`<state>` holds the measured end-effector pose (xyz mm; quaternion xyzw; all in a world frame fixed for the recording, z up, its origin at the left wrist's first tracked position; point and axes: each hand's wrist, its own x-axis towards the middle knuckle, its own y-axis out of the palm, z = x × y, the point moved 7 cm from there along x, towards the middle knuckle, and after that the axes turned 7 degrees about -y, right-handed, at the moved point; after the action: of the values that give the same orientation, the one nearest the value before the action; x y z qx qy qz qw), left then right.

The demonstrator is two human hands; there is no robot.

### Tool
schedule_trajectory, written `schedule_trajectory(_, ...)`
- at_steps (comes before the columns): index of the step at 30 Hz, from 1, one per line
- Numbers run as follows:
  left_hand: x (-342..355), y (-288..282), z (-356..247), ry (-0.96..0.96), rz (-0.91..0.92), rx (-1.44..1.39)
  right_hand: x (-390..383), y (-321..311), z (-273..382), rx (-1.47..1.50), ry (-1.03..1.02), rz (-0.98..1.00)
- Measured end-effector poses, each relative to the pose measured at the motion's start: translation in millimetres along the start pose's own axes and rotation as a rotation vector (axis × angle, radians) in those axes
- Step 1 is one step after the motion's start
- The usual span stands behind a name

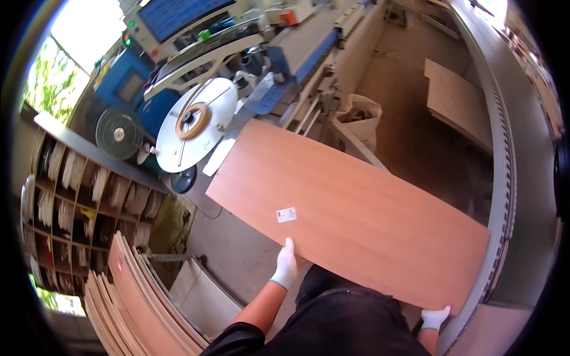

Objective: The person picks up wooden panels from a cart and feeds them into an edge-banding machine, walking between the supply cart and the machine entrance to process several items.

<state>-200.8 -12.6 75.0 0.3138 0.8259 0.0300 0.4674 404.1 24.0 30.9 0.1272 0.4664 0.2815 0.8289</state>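
A long reddish-brown wood panel [362,207] stretches across in front of me, with a small white label [286,215] stuck near its left part. My left hand [286,266], in a white glove, grips the near edge just below the label; its thumb lies on top and the fingers are hidden underneath. At the panel's near right corner, my white-gloved right hand [435,318] holds the edge. The panel's far left end lies at the edge banding machine [303,56], next to a white round reel plate [196,127] carrying a roll of brown edging tape [193,121].
Several wood panels [142,296] lean at the lower left, near a shelf rack [83,207] full of tape rolls. A cloth sack [359,118] stands beyond the panel. A grey conveyor rail [502,148] curves along the right, beside stacked boards [457,104]. A monitor [178,18] sits above the machine.
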Motion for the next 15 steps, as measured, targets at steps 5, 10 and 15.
schedule_trajectory(5, 12, -10, -8, -0.193, 0.15, 0.194, -24, 26, -4, -0.091, -0.044, -0.083)
schedule_trajectory(10, 46, -41, -67, 0.148, -0.023, 0.123, -5, 30, 36, -0.173, -0.244, -0.155)
schedule_trajectory(15, 72, -69, -128, 0.28, -0.194, -0.019, 2, 30, 37, -0.324, -0.321, -0.063)
